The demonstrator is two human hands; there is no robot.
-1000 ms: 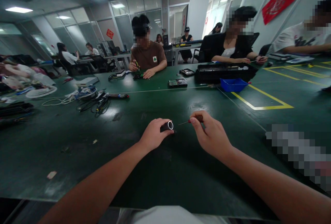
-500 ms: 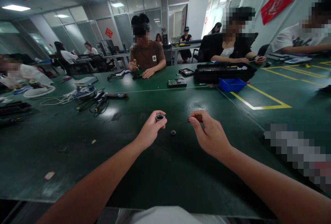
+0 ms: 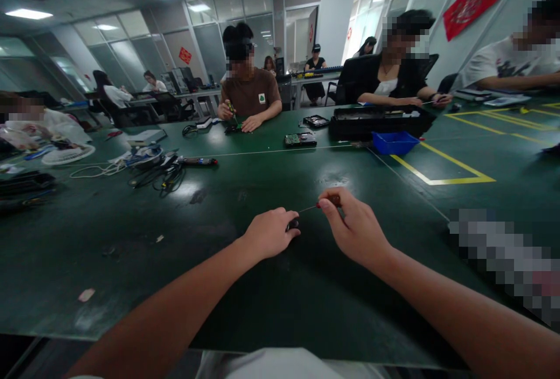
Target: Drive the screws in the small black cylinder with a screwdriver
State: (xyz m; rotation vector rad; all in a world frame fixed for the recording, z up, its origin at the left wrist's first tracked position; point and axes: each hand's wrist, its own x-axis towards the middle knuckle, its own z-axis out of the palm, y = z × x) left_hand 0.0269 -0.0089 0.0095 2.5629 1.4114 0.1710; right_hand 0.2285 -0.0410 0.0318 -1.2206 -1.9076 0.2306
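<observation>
My left hand [image 3: 272,232] is low over the green table, its thumb and fingers closed about a small dark round part [image 3: 292,225]. Most of that part is covered by the fingers. The black hollow cylinder seen earlier in this hand does not show clearly now; the palm may hide it. In my right hand [image 3: 356,221] is a screwdriver [image 3: 335,200] with a reddish-brown handle. Its thin shaft points left, and the tip ends close to my left fingertips.
Cables [image 3: 164,175] lie in a tangle to the left. Further off are an opened device with a circuit board [image 3: 300,140], a blue tray [image 3: 395,143] and a long black housing [image 3: 376,125]. Co-workers sit across the table. A blurred-out object [image 3: 503,256] lies at right.
My left hand first tilted the black cylinder upright and drew back left, baring the small round part on the table. It then came back right and down over that part. My right hand hardly moved.
</observation>
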